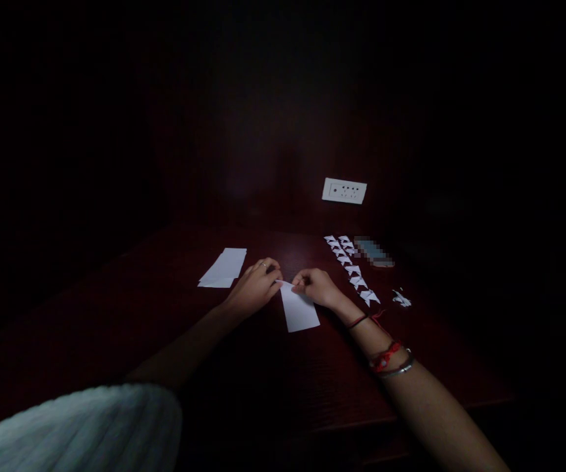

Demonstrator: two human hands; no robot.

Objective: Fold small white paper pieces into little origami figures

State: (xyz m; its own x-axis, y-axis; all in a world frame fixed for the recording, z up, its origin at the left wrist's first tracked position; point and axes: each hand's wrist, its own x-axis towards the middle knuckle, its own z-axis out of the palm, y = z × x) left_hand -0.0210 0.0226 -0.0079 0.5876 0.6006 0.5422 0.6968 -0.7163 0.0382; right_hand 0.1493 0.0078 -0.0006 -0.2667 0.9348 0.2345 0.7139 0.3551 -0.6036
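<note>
A white sheet of paper point(301, 313) lies on the dark red table between my hands, its far edge under my fingers. My left hand point(259, 280), with a ring on one finger, pinches the far left corner. At the far right part of that edge, my right hand point(316, 286) has thumb and fingers closed on the sheet. Bracelets circle my right wrist. Left of my left hand rests a small stack of white paper sheets point(224, 267). To the right of my right hand, several small folded paper pieces point(352, 270) form two rows.
A phone point(374, 252), partly pixelated, lies beyond the folded pieces. Small paper scraps point(401, 298) sit to the right. On the wall behind is a white socket panel point(344, 191). The table's front edge point(361, 426) shows near me; the surroundings are very dark.
</note>
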